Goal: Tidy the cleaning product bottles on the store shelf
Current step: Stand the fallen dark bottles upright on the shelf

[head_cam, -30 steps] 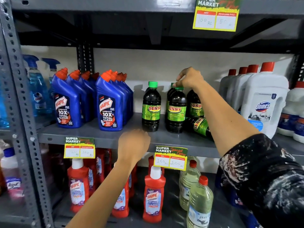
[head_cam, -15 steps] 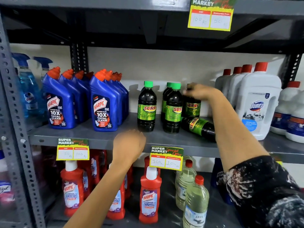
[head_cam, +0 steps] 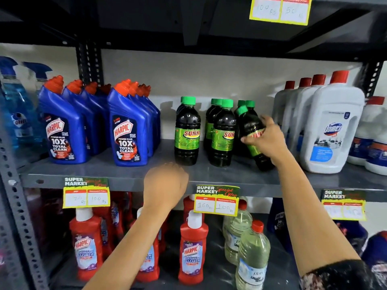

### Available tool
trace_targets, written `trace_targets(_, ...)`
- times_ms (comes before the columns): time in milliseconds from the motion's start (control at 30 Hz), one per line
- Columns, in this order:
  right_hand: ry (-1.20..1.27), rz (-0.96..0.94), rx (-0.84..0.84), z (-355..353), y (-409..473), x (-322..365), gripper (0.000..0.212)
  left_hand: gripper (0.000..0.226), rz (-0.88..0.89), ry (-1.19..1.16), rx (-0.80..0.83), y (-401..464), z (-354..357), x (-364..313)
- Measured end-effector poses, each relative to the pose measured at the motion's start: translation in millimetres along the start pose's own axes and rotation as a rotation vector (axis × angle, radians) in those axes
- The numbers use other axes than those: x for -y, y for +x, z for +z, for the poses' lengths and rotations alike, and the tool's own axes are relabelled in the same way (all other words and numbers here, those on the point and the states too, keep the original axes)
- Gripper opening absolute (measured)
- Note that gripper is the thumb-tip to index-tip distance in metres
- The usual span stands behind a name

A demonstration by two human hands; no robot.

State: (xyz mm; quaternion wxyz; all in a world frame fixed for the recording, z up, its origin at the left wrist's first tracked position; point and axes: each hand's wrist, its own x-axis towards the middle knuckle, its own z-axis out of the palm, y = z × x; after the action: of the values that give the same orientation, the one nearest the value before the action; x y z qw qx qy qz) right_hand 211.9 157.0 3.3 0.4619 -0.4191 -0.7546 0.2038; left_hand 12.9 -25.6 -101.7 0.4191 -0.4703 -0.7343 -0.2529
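Right hand (head_cam: 265,141) had its grip clamped on a tilted Sunny bottle (head_cam: 252,137) (base on the shelf (head_cam: 125,172)), just beside upright ones; left hand (head_cam: 165,185) curled shut at the shelf edge.

Grey metal shelf (head_cam: 117,174), middle tier. Left end: blue spray bottles (head_cam: 16,114). Next: two rows of blue toilet cleaner bottles (head_cam: 127,130) with orange caps, upright, running front to back. Centre: dark bottles (head_cam: 187,132) with green caps and green labels, upright; one tilted dark bottle (head_cam: 249,126) beside them, base at the shelf. Right: a row of white jugs (head_cam: 333,122) with red caps. Lower shelf (head_cam: 215,273): red cleaner bottles (head_cam: 192,248) with white caps, pale clear bottles (head_cam: 251,254) with red caps.
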Motion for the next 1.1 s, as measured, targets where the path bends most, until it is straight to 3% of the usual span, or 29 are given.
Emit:
trace_targets(67,0.287,0.019,-0.060,4.8,-4.8,-9.5,0.109,0.034,0.009,0.006,-0.020,-0.6,0.4,0.4)
trace_targets(133,0.466,0.037,-0.081,6.9,-16.6,-9.9,0.095,0.032,0.017,0.009,-0.018,-1.0,-0.4,0.7)
trace_targets(267,0.498,0.032,-0.005,6.4,-11.4,-11.8,0.087,0.032,0.019,0.004,0.008,-0.8,-1.5,0.8)
trace_targets(333,0.483,0.021,-0.050,-1.3,-8.6,-4.3,0.088,0.033,0.017,0.001,0.011,0.1,-2.5,0.5)
trace_targets(433,0.372,-0.067,-0.266,-21.6,5.4,19.7,0.078,0.036,-0.002,-0.028,0.045,-0.9,-6.2,-1.2)
trace_targets(500,0.180,-0.099,-0.297,-34.6,18.8,40.5,0.073,0.036,-0.009,-0.055,0.078,-0.6,-8.4,-2.1)
trace_targets(667,-0.136,-0.137,-0.234,-47.5,44.2,61.0,0.039,0.044,-0.009,-0.065,0.150,-0.3,-12.3,-3.0)
trace_targets(867,-0.255,-0.269,0.130,-72.3,53.8,53.7,0.028,0.046,-0.067,-0.052,0.180,0.8,-13.9,-7.8)
trace_targets(1100,-0.299,-0.192,-0.019,-48.2,60.6,50.3,0.030,0.048,-0.074,-0.049,0.237,1.8,-17.8,-9.7)
